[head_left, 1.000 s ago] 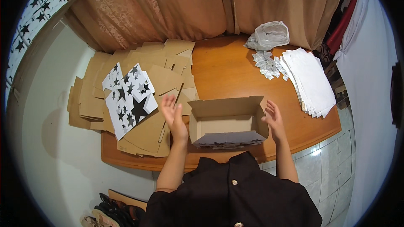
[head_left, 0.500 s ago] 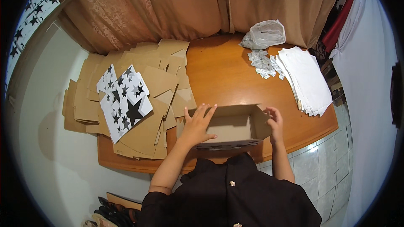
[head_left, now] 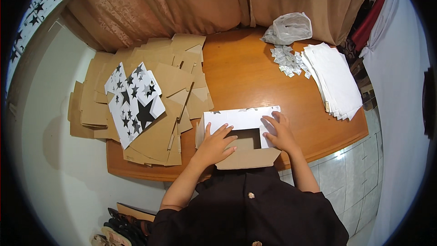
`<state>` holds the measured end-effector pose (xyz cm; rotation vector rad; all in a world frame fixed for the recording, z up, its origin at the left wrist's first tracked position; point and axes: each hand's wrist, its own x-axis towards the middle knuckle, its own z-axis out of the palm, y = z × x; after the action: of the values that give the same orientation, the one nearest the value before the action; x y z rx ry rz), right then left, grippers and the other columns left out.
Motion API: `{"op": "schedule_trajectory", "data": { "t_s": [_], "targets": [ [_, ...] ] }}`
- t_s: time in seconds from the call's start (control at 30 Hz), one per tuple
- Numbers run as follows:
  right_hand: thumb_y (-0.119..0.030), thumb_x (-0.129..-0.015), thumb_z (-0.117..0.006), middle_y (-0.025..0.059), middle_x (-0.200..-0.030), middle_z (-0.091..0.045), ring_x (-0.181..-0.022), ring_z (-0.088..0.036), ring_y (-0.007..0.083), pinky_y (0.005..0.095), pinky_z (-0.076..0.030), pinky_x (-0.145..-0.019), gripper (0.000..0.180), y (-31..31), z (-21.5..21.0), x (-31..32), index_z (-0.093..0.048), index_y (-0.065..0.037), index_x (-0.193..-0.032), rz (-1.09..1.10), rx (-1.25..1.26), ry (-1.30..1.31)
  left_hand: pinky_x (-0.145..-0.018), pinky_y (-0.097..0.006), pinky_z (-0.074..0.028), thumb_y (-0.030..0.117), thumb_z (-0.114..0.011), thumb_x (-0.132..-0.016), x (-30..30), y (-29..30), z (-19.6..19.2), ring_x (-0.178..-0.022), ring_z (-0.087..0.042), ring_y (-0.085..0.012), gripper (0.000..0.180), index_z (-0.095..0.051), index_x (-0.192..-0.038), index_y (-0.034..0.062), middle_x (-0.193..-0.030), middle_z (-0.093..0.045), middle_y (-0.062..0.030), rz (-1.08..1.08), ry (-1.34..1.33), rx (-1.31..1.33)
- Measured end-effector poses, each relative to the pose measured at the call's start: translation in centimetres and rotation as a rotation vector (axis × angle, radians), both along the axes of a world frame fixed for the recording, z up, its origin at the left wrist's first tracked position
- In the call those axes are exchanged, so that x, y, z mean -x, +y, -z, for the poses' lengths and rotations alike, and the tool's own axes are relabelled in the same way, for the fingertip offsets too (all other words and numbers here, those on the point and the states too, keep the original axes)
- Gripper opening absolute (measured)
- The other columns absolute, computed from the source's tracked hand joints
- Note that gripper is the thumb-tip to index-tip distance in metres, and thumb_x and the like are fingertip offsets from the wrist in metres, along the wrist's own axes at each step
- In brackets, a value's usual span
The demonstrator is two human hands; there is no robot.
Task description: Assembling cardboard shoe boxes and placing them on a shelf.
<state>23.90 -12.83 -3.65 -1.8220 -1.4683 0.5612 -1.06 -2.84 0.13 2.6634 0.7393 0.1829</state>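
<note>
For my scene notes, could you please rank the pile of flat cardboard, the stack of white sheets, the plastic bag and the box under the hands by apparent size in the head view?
1. Pile of flat cardboard
2. Stack of white sheets and box: look alike, and the box lies nearer the camera
3. Plastic bag

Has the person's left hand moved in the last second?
Yes. The left hand has gone from beside the cardboard box onto its top, away from the flat cardboard stack.
</note>
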Motion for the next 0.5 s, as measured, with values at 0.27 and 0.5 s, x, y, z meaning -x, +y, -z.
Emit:
{"op": "schedule_trajectory", "data": {
  "t_s": [0.27, 0.5],
  "targets": [
    [-0.014, -0.068, -0.073, 0.0197, -0.131, -0.037, -0.124, -0.033, 0.0358, 0.0426, -0.029, -0.102, 0.059, 0.2, -0.1, 0.4, -0.050, -0.014, -0.123, 0.006, 0.024, -0.207, -0.097, -0.037, -0.036, 0.011, -0.055, -0.085, 2.7, 0.8, -2.7, -0.108, -0.051, -0.0249, 0.029, -0.056, -0.112, 0.0043, -0.111, -0.054, -0.0148, -0.384, -0.782, -0.302],
    [-0.026, -0.085, -0.057, 0.0131, -0.110, -0.058, -0.113, -0.047, 0.0271, 0.0411, -0.033, -0.098, 0.027, -2.5, -1.7, -1.7, -0.070, -0.002, -0.086, -0.067, -0.166, 0.568, -0.100, -0.035, -0.033, 0.012, -0.056, -0.085, 5.5, 4.1, 4.1, -0.123, -0.039, -0.0252, 0.052, -0.037, -0.132, 0.0004, -0.133, -0.041, -0.0157, -0.704, -0.933, 0.558]
  ]
}}
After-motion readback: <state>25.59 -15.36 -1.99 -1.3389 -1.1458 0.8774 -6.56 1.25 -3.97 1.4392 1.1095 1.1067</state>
